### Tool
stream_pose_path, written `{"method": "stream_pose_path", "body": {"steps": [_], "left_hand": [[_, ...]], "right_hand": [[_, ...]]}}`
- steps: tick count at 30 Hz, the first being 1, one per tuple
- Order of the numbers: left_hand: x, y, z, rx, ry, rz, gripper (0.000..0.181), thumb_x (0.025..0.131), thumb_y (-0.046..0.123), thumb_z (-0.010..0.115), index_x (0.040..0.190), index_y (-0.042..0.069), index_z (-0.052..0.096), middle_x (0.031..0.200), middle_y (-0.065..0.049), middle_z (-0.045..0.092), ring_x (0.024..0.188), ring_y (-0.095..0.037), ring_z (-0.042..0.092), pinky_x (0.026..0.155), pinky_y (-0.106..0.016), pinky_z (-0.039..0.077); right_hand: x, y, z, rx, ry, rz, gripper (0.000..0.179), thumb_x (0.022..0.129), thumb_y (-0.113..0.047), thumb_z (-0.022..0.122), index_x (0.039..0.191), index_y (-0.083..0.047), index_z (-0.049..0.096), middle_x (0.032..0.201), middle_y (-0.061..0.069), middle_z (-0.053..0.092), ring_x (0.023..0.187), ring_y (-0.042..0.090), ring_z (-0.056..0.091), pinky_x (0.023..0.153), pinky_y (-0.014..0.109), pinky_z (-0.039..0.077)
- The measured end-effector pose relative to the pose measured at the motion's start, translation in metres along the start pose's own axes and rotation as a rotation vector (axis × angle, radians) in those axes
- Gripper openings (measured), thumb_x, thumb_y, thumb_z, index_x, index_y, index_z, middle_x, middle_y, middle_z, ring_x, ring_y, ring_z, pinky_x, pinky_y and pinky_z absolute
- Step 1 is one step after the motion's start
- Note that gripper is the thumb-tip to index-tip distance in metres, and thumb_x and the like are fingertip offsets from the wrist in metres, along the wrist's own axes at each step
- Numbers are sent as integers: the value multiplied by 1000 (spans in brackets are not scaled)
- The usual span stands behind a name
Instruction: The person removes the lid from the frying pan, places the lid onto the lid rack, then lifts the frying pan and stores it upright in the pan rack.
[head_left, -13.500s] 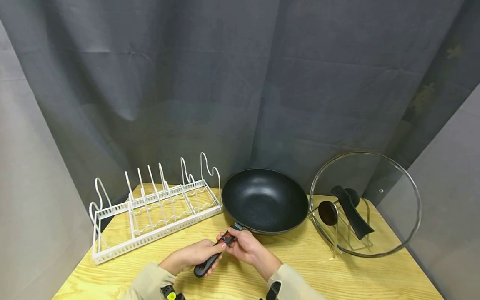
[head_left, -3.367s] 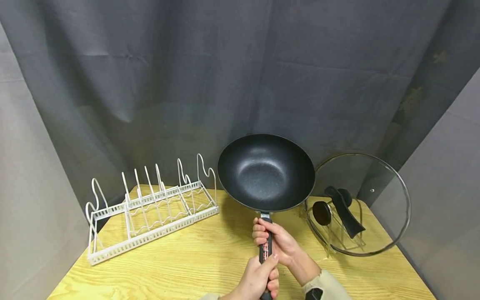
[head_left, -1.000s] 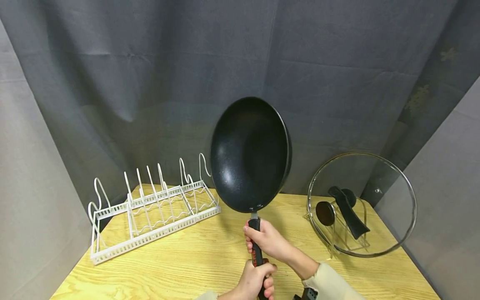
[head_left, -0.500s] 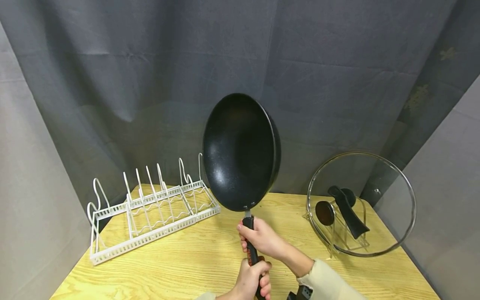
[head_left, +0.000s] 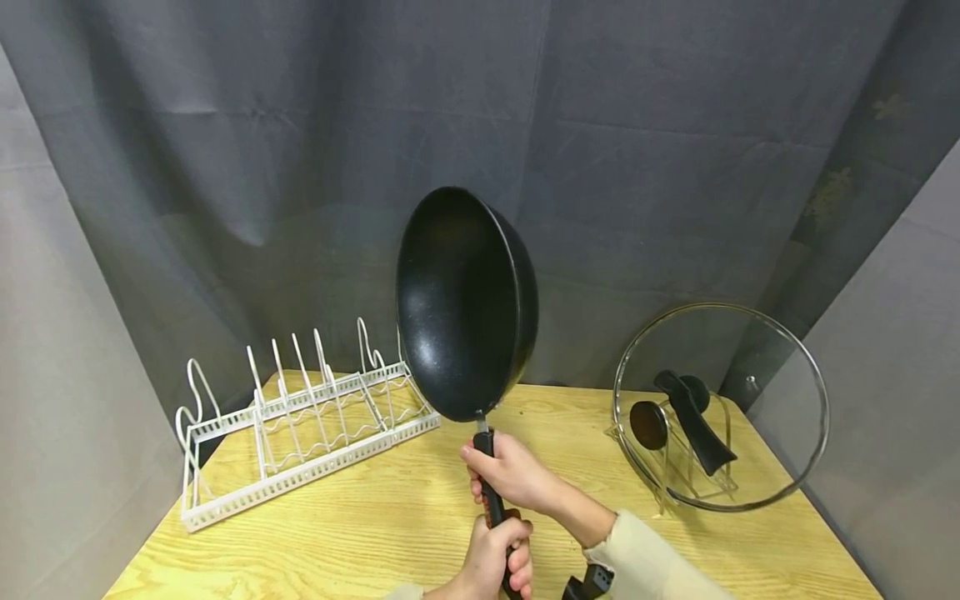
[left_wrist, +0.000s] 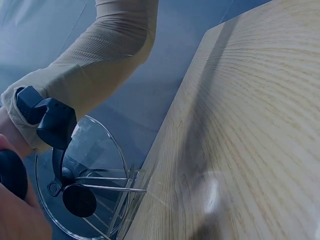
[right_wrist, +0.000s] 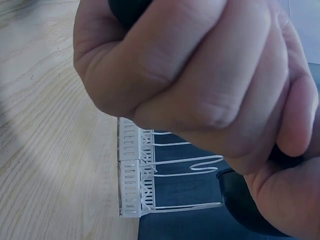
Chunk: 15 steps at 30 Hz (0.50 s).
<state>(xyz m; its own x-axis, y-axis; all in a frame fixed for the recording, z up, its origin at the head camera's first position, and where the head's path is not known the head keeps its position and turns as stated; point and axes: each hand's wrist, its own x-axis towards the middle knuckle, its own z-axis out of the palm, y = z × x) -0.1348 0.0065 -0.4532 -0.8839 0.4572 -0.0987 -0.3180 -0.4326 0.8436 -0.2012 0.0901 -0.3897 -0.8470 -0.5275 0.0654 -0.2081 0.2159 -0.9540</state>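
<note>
A black wok [head_left: 461,308] is held up over the table, its bowl raised and turned on edge so the dark inside faces left. Both hands grip its long black handle [head_left: 492,500]. My right hand [head_left: 517,477] wraps the upper part, close below the metal neck. Lower down, my left hand [head_left: 491,554] holds the handle near its end. The wok's left edge overlaps the right end of a white wire rack [head_left: 311,454] in the head view. In the right wrist view, curled fingers hide most of the handle, and part of the wok [right_wrist: 245,207] shows at lower right.
The white rack has upright wire dividers and stands at the left of the wooden table [head_left: 337,542]. At right, a large glass lid [head_left: 772,400] with a black handle leans upright in a small wire stand [head_left: 671,492]. A grey curtain [head_left: 637,167] hangs behind.
The wok, earlier resting on the table, has been lifted and its bowl turned sideways. Over the last second it moves left toward the rack and turns further on edge, both hands gripping throughout.
</note>
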Motion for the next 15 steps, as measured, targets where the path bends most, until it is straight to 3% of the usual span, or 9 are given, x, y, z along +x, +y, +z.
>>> {"method": "stream_pose_path", "body": {"steps": [4,11,15], "left_hand": [[-2,3,-2,-31,-23,9,31,83,7,47,54,16,38,40,9,33,32,-4,40,35,-21,41],[-5,6,-6,-68,-66,33,38,88,7,44,51,17,39,39,10,35,32,-3,41,36,-20,40],[-7,8,-10,-80,-77,18,37,88,8,45,52,18,40,40,10,35,33,-3,41,37,-19,41]], "right_hand": [[3,-4,3,-47,-3,-3,31,101,-18,47,79,3,54,60,3,55,51,14,55,47,25,46],[-2,-32,11,-73,-6,-21,35,100,-15,48,73,6,52,57,5,53,49,13,54,47,23,46],[3,-24,13,-86,1,-17,38,100,-18,49,70,4,53,56,4,54,47,13,54,46,23,45]]}}
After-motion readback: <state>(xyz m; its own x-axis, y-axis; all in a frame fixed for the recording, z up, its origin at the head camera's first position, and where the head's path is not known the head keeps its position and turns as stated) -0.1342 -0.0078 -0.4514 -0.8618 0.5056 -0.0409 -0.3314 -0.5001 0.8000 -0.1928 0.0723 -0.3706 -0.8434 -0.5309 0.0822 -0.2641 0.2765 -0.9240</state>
